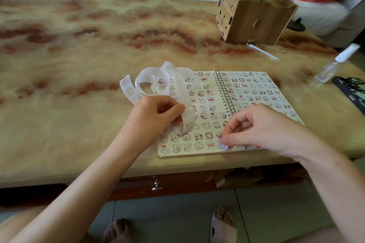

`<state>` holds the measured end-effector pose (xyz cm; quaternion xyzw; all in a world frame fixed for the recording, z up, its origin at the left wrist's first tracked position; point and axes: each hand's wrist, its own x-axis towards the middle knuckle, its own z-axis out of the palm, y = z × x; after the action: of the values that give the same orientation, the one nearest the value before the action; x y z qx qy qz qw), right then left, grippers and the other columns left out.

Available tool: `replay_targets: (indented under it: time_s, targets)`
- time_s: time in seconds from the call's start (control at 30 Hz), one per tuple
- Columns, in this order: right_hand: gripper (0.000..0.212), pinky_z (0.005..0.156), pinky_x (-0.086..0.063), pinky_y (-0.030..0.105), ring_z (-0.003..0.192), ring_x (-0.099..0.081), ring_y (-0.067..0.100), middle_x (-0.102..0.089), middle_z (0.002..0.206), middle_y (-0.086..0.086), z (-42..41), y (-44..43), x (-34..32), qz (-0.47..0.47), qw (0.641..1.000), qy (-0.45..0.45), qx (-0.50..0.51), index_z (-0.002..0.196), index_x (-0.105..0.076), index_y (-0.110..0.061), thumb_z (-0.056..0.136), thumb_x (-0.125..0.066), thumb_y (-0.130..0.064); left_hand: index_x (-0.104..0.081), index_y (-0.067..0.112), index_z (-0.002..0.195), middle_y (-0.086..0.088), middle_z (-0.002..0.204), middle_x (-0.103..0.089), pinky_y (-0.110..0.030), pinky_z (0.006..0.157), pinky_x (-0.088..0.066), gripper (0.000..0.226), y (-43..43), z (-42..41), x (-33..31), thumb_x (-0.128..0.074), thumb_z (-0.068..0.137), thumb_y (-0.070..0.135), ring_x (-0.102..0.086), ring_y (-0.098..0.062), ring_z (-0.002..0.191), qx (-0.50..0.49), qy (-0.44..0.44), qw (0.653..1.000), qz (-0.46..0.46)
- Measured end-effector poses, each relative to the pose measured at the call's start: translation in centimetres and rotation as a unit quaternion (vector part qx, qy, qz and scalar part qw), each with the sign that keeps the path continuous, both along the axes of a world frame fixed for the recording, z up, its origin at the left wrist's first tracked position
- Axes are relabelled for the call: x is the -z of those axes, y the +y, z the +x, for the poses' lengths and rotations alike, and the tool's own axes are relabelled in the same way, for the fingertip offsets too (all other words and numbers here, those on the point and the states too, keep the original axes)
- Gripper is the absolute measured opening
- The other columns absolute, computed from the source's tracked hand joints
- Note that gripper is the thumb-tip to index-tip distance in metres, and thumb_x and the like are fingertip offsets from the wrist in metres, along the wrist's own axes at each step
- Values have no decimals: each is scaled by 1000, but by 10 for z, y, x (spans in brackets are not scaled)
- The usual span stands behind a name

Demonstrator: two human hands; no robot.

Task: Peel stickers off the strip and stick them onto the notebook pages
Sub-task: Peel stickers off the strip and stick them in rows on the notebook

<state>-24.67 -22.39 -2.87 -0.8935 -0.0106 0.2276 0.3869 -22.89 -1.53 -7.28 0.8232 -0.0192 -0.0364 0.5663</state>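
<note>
An open spiral notebook point(209, 102) lies near the table's front edge, both pages covered with rows of small cartoon stickers. My left hand point(156, 116) grips a curling white sticker strip point(150, 83) over the left page; its loose coils rise behind the hand. My right hand point(254, 128) rests at the bottom of the left page beside the spiral. Its thumb presses a pale round sticker point(222, 145) down at the end of the last row, with the other fingers curled above it.
A wooden pen holder point(254, 19) full of pens stands at the back right, with a white pen point(262, 51) lying in front of it. A clear spray bottle point(333, 65) and a dark phone case point(353, 92) lie at the right edge. A sofa is behind the marble-patterned table point(79, 65).
</note>
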Motion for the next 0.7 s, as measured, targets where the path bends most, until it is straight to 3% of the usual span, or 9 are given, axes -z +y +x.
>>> replay_targets:
  time_s: [0.3, 0.7]
  targets:
    - [7, 60, -43, 31, 58, -54, 10, -72, 70, 5, -1, 2, 2, -10, 1000, -12, 8, 71, -74, -17, 73, -79, -20, -69, 13, 70, 6, 57, -68, -10, 52, -41, 20, 0, 1, 1, -62, 88, 19, -55, 2, 53, 3, -7, 1000, 2]
    - [8, 59, -45, 23, 56, -54, 1, -66, 59, -9, -4, 7, 6, -56, 997, -47, 10, 69, -72, -19, 75, -78, -21, -70, 14, 71, 7, 59, -68, -13, 55, -42, 20, 0, 1, 1, -62, 88, 20, -54, 2, 53, 3, -7, 1000, 11]
